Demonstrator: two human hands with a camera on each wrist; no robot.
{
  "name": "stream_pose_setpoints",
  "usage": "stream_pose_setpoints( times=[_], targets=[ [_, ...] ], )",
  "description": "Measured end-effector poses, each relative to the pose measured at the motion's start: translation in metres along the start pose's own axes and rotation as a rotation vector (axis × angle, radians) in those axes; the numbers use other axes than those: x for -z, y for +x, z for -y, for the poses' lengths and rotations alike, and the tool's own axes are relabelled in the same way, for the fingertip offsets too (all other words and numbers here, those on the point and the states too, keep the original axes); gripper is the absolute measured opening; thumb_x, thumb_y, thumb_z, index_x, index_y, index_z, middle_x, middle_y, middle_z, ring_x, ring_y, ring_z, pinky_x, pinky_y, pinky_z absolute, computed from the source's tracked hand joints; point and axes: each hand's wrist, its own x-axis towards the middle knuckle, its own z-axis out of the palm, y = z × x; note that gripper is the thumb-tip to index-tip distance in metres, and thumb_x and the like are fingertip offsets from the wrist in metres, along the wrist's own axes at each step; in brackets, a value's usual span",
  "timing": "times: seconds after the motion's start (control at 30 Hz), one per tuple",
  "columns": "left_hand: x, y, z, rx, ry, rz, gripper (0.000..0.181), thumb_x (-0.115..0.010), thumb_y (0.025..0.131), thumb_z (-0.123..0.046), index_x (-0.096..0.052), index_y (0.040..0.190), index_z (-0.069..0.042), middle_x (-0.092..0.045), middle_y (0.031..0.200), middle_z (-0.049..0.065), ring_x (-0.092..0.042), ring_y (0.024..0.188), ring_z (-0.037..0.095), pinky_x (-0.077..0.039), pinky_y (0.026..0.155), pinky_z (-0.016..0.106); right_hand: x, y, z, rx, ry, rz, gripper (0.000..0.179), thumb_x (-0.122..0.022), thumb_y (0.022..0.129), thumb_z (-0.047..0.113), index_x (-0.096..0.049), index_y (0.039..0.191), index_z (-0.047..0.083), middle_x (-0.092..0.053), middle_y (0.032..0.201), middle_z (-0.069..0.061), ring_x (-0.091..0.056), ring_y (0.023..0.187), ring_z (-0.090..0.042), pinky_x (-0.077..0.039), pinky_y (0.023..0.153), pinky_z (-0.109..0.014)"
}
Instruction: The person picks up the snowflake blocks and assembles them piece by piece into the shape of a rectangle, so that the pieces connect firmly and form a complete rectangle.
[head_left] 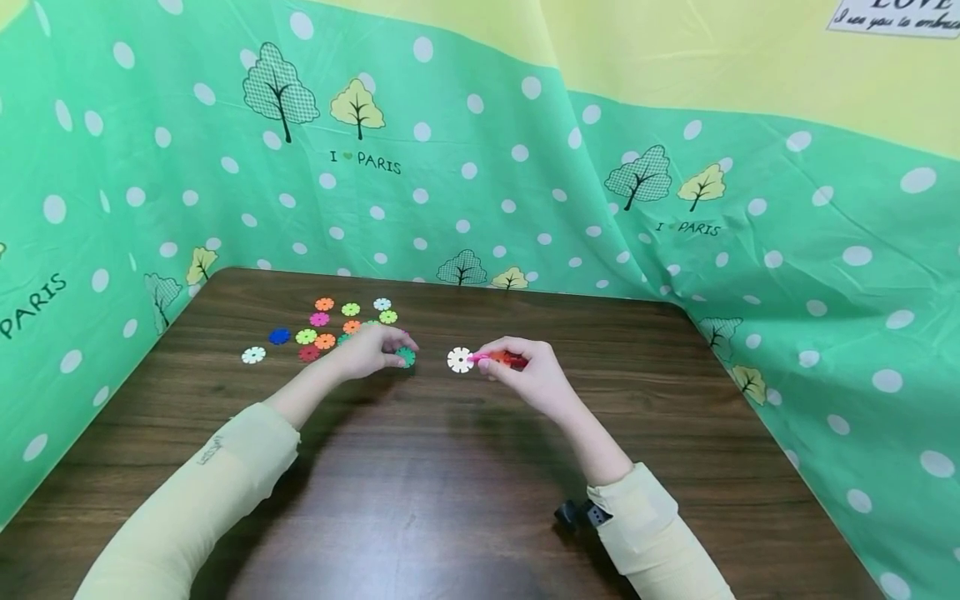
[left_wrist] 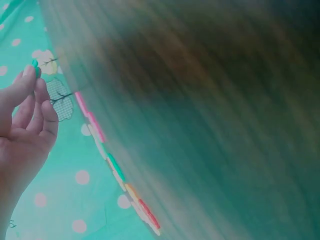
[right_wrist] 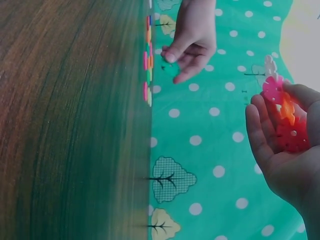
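Observation:
My left hand pinches a green notched disc between thumb and fingertips, raised off the table. Across from it, my right hand holds a joined chain of notched plastic discs. A white disc forms the chain's free end and points toward the green one, with a gap between them. Behind the white disc come a pink disc, an orange disc and a red disc, which lies against the palm. Fingers partly cover the chain in the head view.
Loose discs in several colours lie at the back left of the brown table, among them a blue disc and a pale disc. Green dotted cloth hangs behind the table. A black device sits at the right cuff.

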Motion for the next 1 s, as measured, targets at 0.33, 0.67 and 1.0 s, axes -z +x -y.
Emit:
stream_pose_setpoints(
  times=[0.33,0.67,1.0],
  targets=[
    [0.010,-0.009,-0.019,0.060,-0.070,-0.145,0.020,-0.070,0.085,-0.012,-0.070,0.105,-0.010,-0.068,0.085,0.000,-0.064,0.082,0.016,-0.053,0.076,0.036,-0.004,-0.001,0.002,0.120,-0.059,-0.045,0.010,-0.069,0.084,0.004,-0.070,0.093,0.000,-0.069,0.098,-0.012,-0.065,0.081,-0.022,-0.051,0.063,-0.020],
    [0.014,-0.020,-0.041,0.056,-0.182,-0.220,0.017,-0.072,0.084,-0.016,-0.069,0.102,-0.015,-0.069,0.084,-0.001,-0.065,0.078,0.013,-0.053,0.072,0.032,-0.007,-0.001,0.003,0.186,-0.146,-0.123,0.007,-0.070,0.083,0.004,-0.070,0.089,0.001,-0.069,0.085,-0.010,-0.049,0.061,-0.015,-0.041,0.052,-0.019],
    [0.012,-0.031,-0.065,0.009,-0.219,-0.314,0.014,-0.072,0.084,-0.018,-0.069,0.097,-0.017,-0.069,0.081,-0.003,-0.066,0.075,0.017,-0.053,0.068,0.032,-0.009,0.007,-0.023,0.149,-0.165,-0.138,0.009,-0.072,0.084,0.011,-0.071,0.092,0.007,-0.068,0.080,-0.005,-0.044,0.056,-0.014,-0.038,0.048,-0.022]
  ],
)
